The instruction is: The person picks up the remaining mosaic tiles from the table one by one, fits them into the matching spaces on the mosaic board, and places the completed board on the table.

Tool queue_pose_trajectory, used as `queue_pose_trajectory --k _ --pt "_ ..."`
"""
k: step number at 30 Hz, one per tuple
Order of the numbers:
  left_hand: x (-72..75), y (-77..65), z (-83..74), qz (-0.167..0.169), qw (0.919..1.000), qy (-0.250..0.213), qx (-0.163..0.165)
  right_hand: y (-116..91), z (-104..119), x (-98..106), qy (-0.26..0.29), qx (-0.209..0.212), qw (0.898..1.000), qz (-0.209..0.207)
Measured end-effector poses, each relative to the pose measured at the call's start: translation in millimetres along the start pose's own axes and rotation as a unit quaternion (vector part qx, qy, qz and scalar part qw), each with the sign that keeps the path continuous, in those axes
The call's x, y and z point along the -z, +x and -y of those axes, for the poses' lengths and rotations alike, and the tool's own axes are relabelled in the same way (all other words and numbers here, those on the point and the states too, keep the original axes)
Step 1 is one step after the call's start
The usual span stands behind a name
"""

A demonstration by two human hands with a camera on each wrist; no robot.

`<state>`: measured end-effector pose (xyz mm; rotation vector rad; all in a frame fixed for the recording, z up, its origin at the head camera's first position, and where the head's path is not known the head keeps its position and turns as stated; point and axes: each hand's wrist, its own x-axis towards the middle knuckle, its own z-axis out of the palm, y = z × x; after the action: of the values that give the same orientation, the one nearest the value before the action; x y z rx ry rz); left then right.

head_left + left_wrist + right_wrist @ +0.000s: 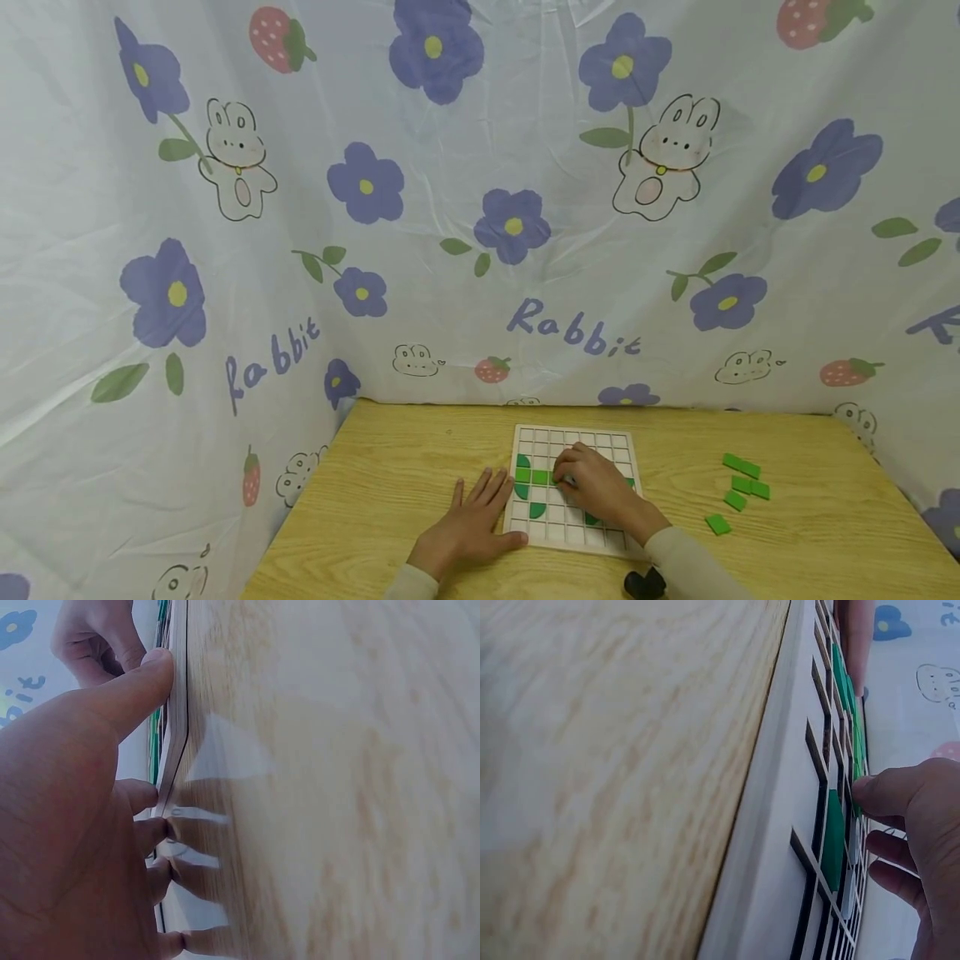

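A white grid board [551,533] lies on the wooden table, with dark green quarter-round pieces [537,510] and light green square tiles [539,477] in some cells. My left hand [472,521] rests beside the board's left edge, fingers spread and straight, its thumb [154,667] against the board's side. Over the middle of the grid, my right hand [592,487] pinches a green square tile [553,477] at the end of the row of squares. Most of that tile is hidden by the fingers. In the right wrist view, the thumb [874,793] touches green at the row.
Several loose light green tiles [741,484] lie on the table [675,467] to the right of the board. A small black object [645,583] sits near the front edge, by the right sleeve. A curtain [450,317] printed with flowers and rabbits stands behind and at the sides.
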<state>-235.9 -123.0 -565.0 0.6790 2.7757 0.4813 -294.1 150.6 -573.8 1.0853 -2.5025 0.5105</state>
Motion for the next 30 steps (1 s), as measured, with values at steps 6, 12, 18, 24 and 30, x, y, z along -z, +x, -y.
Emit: queue_pose_trajectory --k 6,12,18,24,30 --pt "0.4 -0.9 -0.2 -0.004 1.0000 -0.001 -0.003 0 2 2 0.005 -0.006 1.000 0.011" --pt "0.0 -0.4 0.6 -0.003 1.0000 0.002 -0.001 -1 0 0 0.004 0.002 1.000 -0.007" --pt "-0.6 0.3 0.8 -0.001 1.0000 0.001 0.002 -4 -2 0 0.000 -0.027 0.999 -0.024" --pt "-0.4 1.4 0.4 -0.001 1.0000 -0.002 -0.001 -9 -10 3 -0.024 -0.041 0.997 -0.058" --pt "-0.2 1.4 0.8 -0.003 1.0000 -0.003 0.000 -14 -19 8 -0.035 -0.051 0.995 -0.083"
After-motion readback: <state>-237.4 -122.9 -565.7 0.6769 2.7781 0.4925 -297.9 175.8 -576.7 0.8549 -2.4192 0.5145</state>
